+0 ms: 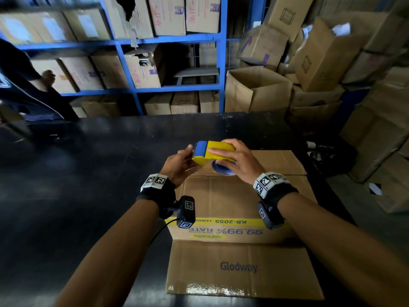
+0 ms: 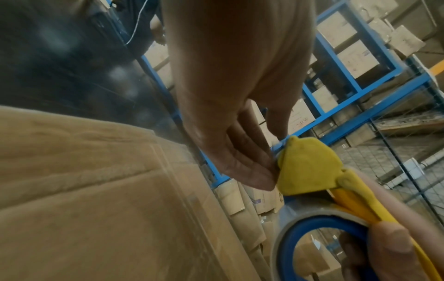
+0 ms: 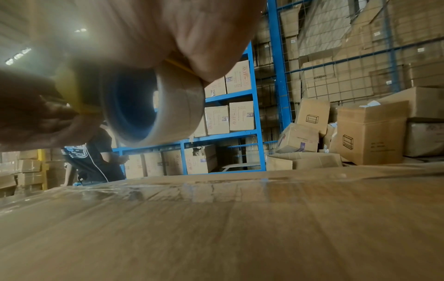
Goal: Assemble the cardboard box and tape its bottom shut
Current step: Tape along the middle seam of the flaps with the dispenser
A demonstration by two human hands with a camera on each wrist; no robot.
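A brown cardboard box point(image 1: 223, 200) printed "Glodway" stands on the black table point(image 1: 88, 173), its flaps folded shut on top and one flap point(image 1: 239, 269) hanging toward me. Above the box's far left part I hold a yellow and blue tape dispenser point(image 1: 212, 151) with a clear tape roll point(image 3: 153, 110) on a blue core. My right hand point(image 1: 234, 158) grips the dispenser's yellow body from above. My left hand point(image 1: 183, 162) pinches the dispenser's front blade end point(image 2: 310, 167) with its fingertips point(image 2: 259, 175). Shiny tape point(image 3: 192, 188) lies across the box top.
Blue shelving point(image 1: 132, 85) full of cartons runs behind the table. Loose open cartons point(image 1: 256, 89) pile up at the right. A person in dark clothes point(image 1: 26, 85) stands at the table's far left. Bare table lies left of the box.
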